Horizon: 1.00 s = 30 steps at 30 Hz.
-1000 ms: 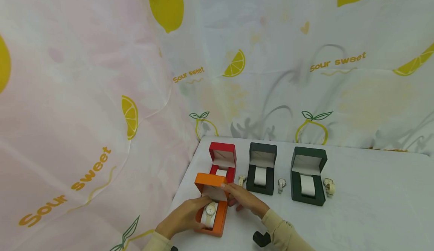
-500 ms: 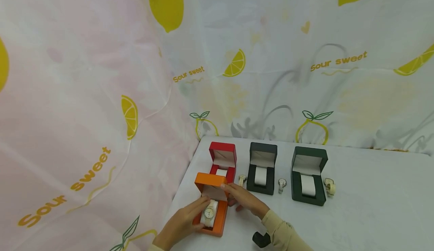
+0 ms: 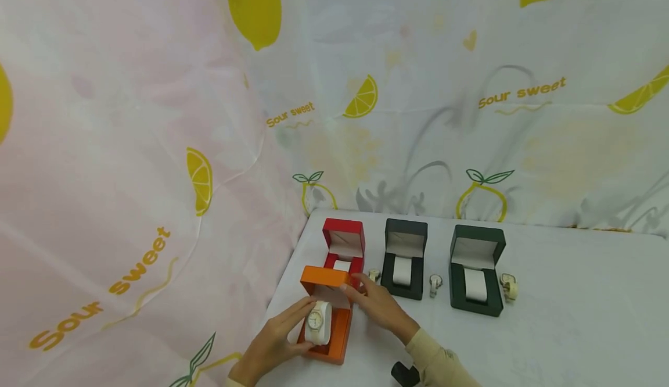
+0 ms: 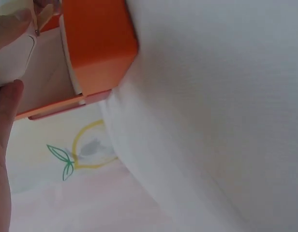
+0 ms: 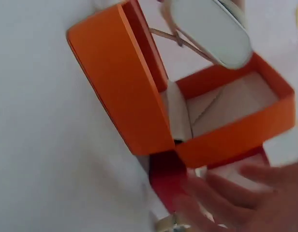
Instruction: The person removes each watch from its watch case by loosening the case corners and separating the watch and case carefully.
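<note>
My left hand [image 3: 269, 343] pinches a white watch cushion [image 3: 326, 322] by its ends, thumb below and fingers above. A watch [image 3: 315, 319] with a pale strap and round face is wrapped round the cushion. In the right wrist view the cushion [image 5: 212, 29] hangs above the open orange box [image 5: 115, 77], tilted and out of its well. My right hand [image 3: 384, 310] is beside the right edge of the raised orange lid [image 3: 325, 276]. Its fingers [image 5: 226, 193] are spread and blurred in the right wrist view, holding nothing.
Behind the orange box stands an open red box [image 3: 342, 228]. To the right are an open black box [image 3: 387, 271] and a dark green box [image 3: 460, 294], each with a white cushion. Loose watches lie beside them, including a small one [image 3: 435, 285] and a pale one [image 3: 509, 288].
My left hand has lifted the cushion and watch up and left from the orange box's well. My right hand has shifted slightly, its fingers spreading away from the lid's edge.
</note>
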Tool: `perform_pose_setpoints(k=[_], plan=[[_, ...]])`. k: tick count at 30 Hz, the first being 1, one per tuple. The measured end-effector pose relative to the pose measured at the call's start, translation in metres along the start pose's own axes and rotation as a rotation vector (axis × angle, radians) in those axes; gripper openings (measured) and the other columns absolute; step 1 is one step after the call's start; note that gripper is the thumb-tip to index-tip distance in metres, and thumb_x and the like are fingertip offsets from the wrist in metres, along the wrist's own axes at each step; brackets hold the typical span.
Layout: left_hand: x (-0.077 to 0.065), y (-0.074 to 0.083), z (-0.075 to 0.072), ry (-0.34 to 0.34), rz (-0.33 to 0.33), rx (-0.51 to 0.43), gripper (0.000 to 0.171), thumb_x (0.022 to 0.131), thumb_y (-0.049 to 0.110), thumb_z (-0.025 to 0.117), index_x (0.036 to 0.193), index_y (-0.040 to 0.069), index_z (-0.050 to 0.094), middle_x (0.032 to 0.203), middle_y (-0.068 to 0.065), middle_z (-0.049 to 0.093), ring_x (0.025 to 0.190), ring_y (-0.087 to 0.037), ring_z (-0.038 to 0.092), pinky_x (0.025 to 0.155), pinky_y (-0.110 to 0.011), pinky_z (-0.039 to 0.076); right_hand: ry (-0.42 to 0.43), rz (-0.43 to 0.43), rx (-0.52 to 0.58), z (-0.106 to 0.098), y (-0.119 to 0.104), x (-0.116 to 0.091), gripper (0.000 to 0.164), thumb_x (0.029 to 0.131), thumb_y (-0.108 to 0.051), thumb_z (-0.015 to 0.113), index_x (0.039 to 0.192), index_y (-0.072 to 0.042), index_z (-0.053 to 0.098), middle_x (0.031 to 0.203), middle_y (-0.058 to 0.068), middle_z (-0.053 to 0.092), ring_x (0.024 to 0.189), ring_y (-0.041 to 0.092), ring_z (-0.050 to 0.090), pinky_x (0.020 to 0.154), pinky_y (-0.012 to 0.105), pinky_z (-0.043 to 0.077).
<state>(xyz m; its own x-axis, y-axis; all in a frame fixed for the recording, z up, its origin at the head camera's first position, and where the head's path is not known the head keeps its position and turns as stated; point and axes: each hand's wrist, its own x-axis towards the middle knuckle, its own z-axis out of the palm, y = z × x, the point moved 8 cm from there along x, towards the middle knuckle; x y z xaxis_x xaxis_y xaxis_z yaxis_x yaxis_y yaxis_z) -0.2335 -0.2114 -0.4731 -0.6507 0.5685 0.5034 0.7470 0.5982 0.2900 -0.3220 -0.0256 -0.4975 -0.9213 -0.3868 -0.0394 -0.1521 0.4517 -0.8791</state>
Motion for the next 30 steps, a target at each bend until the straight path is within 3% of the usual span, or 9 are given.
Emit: perform_pose_setpoints(k=[3,6,9,12,15,18,23,30], plan=[[0.004,0.003,-0.009,0.047,0.036,-0.021,0.077,0.078,0.027,0.084,0.141,0.001,0.049,0.139,-0.018,0.052,0.124,-0.026,0.055,0.098,-0.020,0.041,0.217,-0.172,-0.099,-0.013,-0.024,-0.010,0.077,0.088,-0.066,0.055,0.142,-0.013,0.046,0.133,0.008,0.053,0.117,0.025,0.053,0.093,0.052,0.049],[0.011,0.008,-0.017,0.097,0.086,-0.050,0.074,0.078,0.028,0.083,0.138,-0.001,0.051,0.136,-0.019,0.054,0.120,-0.027,0.057,0.098,-0.021,0.042,0.373,-0.441,-0.151,-0.019,-0.052,-0.026,0.071,0.086,-0.057,0.066,0.141,-0.015,0.047,0.137,0.004,0.048,0.122,0.021,0.047,0.099,0.050,0.046],[0.017,0.013,-0.024,0.140,0.121,-0.078,0.072,0.076,0.025,0.084,0.136,-0.003,0.053,0.132,-0.020,0.057,0.115,-0.027,0.059,0.097,-0.023,0.044,0.396,-0.730,-0.170,-0.014,-0.074,-0.044,0.070,0.083,-0.045,0.073,0.140,-0.013,0.047,0.136,0.003,0.047,0.121,0.019,0.046,0.098,0.044,0.047],[0.024,0.025,-0.034,0.172,0.132,-0.126,0.070,0.075,0.022,0.085,0.131,-0.007,0.055,0.128,-0.023,0.059,0.111,-0.030,0.062,0.094,-0.024,0.047,0.288,-0.869,-0.146,-0.001,-0.083,-0.055,0.076,0.080,-0.042,0.078,0.142,-0.013,0.046,0.138,0.001,0.046,0.121,0.017,0.047,0.098,0.039,0.048],[0.029,0.040,-0.044,0.182,0.145,-0.185,0.071,0.070,0.014,0.088,0.127,-0.012,0.056,0.125,-0.026,0.060,0.106,-0.034,0.063,0.090,-0.025,0.050,0.132,-0.866,-0.073,0.015,-0.080,-0.059,0.083,0.077,-0.040,0.083,0.145,-0.015,0.042,0.142,0.000,0.045,0.125,0.016,0.046,0.100,0.038,0.047],[0.032,0.049,-0.050,0.180,0.166,-0.230,0.074,0.060,0.004,0.090,0.123,-0.016,0.057,0.122,-0.028,0.061,0.101,-0.036,0.064,0.086,-0.028,0.053,0.052,-0.843,-0.012,0.025,-0.076,-0.060,0.089,0.072,-0.035,0.088,0.145,-0.013,0.042,0.142,0.001,0.046,0.126,0.017,0.046,0.102,0.041,0.045],[0.031,0.049,-0.049,0.156,0.148,-0.253,0.075,0.057,0.002,0.091,0.123,-0.015,0.058,0.121,-0.028,0.062,0.100,-0.036,0.065,0.083,-0.029,0.055,0.043,-0.848,-0.015,0.030,-0.073,-0.060,0.090,0.069,-0.032,0.090,0.144,-0.012,0.044,0.139,0.002,0.047,0.125,0.017,0.048,0.102,0.040,0.045],[0.029,0.042,-0.043,0.134,0.132,-0.260,0.076,0.059,0.004,0.091,0.124,-0.014,0.058,0.122,-0.027,0.061,0.102,-0.038,0.064,0.087,-0.028,0.053,0.025,-0.792,-0.043,0.031,-0.070,-0.056,0.083,0.074,-0.040,0.085,0.142,-0.013,0.046,0.138,-0.001,0.048,0.123,0.013,0.049,0.101,0.038,0.046]])
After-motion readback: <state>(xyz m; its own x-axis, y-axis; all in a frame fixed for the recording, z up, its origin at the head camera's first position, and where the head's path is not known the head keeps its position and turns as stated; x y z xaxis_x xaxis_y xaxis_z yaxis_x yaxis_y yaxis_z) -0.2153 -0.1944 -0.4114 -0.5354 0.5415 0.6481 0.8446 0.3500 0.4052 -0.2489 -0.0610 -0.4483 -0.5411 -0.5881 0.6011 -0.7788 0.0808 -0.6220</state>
